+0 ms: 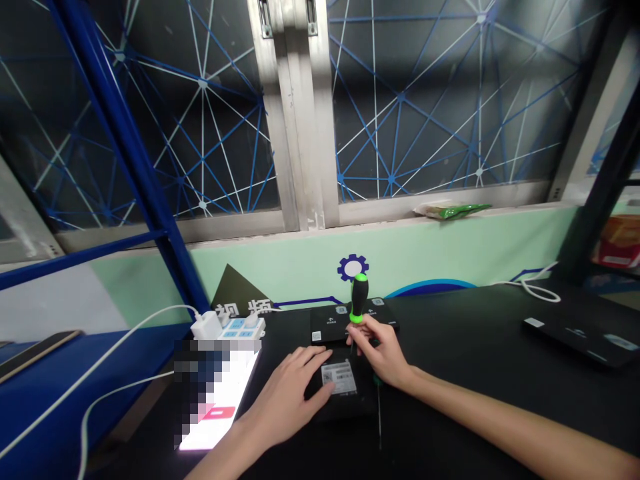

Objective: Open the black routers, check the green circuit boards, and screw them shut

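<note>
My right hand (383, 347) pinches a screwdriver (359, 293) with a black and bright green handle. The tool stands nearly upright, its shaft low among the fingers and its tip hard to make out. Under it lies a flat black device (345, 403) bearing a white printed label (340, 377). My left hand (300, 385) rests on the device's left side, fingers stretched out and thumb by the label. On the table beside the device is a second screwdriver (379, 417); my right hand partly covers its dark green handle.
Black boxes (327, 325) with small labels lie behind the device. At left are a lit phone screen (220, 413), a power strip (243, 327) and white cables (107, 350). Another black device (580, 340) lies right. A green packet (453, 211) rests on the windowsill.
</note>
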### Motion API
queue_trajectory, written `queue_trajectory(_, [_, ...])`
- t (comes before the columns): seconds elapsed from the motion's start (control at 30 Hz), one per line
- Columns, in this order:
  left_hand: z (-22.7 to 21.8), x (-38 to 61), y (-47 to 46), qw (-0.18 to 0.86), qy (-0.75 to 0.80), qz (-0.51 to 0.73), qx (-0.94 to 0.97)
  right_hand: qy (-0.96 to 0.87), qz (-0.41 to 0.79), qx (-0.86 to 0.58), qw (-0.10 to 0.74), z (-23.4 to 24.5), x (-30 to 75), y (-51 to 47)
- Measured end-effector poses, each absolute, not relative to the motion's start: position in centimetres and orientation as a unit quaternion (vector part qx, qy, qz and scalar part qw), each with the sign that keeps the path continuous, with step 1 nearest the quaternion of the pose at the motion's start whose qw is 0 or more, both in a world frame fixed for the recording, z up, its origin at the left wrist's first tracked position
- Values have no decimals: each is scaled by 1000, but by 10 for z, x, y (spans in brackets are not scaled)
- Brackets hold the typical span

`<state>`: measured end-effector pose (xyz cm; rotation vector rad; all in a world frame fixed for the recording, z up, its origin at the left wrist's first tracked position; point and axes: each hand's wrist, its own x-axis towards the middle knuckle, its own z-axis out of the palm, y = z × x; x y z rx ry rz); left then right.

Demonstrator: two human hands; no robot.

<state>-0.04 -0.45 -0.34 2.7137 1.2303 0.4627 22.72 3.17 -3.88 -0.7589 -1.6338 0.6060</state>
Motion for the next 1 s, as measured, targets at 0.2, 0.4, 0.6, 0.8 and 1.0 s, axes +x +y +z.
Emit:
queue_trajectory(0.2, [-4,0,-4,63,405,153,899,-696,264,-327,583,-40,228,32])
queue_trajectory(0.4, [-3,0,-6,67,408,147,898,-697,261,-322,585,-36,229,30])
queue_trajectory(0.6, [-3,1,-5,63,405,152,899,-689,265,-315,597,-37,229,30])
queue_trajectory(0.8, [-3,0,-4,68,403,150,900,-675,265,-311,615,-39,230,30])
queue_trajectory(1.0, [-2,1,-5,71,405,151,899,-683,269,-300,609,-38,230,28])
